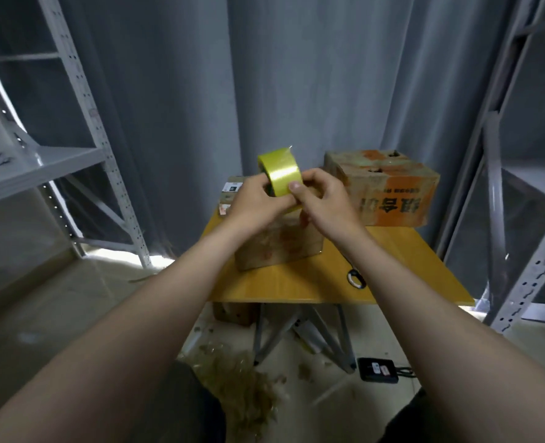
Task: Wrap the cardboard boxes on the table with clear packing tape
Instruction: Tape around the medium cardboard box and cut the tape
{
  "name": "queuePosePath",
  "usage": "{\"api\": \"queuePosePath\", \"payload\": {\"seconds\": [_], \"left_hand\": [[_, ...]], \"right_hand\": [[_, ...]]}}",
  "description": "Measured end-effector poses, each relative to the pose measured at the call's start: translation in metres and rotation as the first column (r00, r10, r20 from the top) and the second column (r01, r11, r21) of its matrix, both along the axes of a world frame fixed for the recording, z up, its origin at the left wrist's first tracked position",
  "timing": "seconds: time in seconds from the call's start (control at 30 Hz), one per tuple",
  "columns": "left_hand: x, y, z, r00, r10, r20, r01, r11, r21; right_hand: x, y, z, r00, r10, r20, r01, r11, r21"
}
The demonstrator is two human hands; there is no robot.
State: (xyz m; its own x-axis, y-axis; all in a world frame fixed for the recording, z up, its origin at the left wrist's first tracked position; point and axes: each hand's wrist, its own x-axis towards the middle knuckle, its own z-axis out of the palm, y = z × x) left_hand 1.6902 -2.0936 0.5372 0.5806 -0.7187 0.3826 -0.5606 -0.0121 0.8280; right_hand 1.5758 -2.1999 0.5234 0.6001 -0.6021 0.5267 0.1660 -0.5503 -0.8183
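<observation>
Head view: I see the left hand [254, 203] and right hand [326, 197], fingers curled round the glossy yellowish roll of packing tape [280, 173], above the small brown cardboard box [280, 249] on the yellow table [392, 276]. The roll looks light, rigid and slick; I'd grip its rims.

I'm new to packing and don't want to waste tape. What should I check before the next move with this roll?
1. Grip on tape roll: ok, left hand and right hand both hold it.
2. Free tape end found: cannot tell; the right thumb lies on the roll's outer face.
3. Placement of nearest box: ok, on the table below the hands.
4. Its top flaps closed: cannot tell, the hands hide them.
5. Reach of scissors: ok, on the table right of that box.
</observation>
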Motion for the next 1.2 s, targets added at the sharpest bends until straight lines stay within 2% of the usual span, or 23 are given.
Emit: {"api": "queuePosePath", "payload": {"seconds": [0.07, 0.17, 0.27, 0.5, 0.6, 0.7, 0.83, 0.9, 1.0, 1.1, 1.2], "left_hand": [[-0.003, 0.015, -0.002, 0.995, 0.001, -0.095, -0.007, 0.998, -0.069], [0.001, 0.035, -0.005, 0.987, 0.011, -0.161, -0.021, 0.998, -0.058], [-0.002, 0.053, -0.004, 0.996, -0.004, -0.092, 0.004, 1.0, 0.003], [-0.015, 0.074, -0.002, 0.996, -0.07, -0.055, 0.077, 0.988, 0.136], [-0.019, 0.077, -0.003, 0.996, -0.078, -0.044, 0.083, 0.986, 0.145], [-0.021, 0.079, -0.006, 1.0, -0.022, -0.012, 0.024, 0.987, 0.156], [-0.038, 0.084, -0.012, 0.985, -0.11, -0.136, 0.123, 0.988, 0.095], [-0.045, 0.086, -0.017, 0.986, -0.082, -0.145, 0.098, 0.99, 0.103], [-0.047, 0.089, -0.027, 0.967, -0.066, -0.247, 0.09, 0.992, 0.086], [-0.047, 0.096, -0.036, 0.983, -0.125, -0.136, 0.14, 0.985, 0.106], [-0.044, 0.093, -0.039, 0.982, -0.089, -0.163, 0.109, 0.987, 0.117]], "right_hand": [[-0.005, 0.009, 0.011, 1.0, -0.009, -0.022, 0.007, 0.997, -0.079], [-0.016, 0.01, 0.032, 0.999, -0.015, 0.034, 0.017, 0.998, -0.054], [-0.022, 0.01, 0.05, 1.0, 0.029, -0.008, -0.029, 0.993, -0.116], [-0.024, 0.022, 0.068, 0.958, 0.081, -0.275, -0.166, 0.94, -0.3], [-0.023, 0.023, 0.069, 0.961, 0.051, -0.27, -0.139, 0.938, -0.319], [-0.021, 0.023, 0.067, 0.966, -0.003, -0.257, -0.087, 0.937, -0.338], [-0.018, 0.026, 0.061, 0.956, -0.124, -0.266, 0.029, 0.942, -0.335], [-0.016, 0.028, 0.059, 0.947, -0.159, -0.28, 0.063, 0.944, -0.323], [-0.014, 0.032, 0.053, 0.931, -0.16, -0.328, 0.064, 0.956, -0.285], [-0.007, 0.034, 0.048, 0.942, -0.133, -0.309, 0.077, 0.979, -0.186], [0.008, 0.029, 0.045, 0.936, -0.105, -0.337, 0.07, 0.991, -0.115]]}}
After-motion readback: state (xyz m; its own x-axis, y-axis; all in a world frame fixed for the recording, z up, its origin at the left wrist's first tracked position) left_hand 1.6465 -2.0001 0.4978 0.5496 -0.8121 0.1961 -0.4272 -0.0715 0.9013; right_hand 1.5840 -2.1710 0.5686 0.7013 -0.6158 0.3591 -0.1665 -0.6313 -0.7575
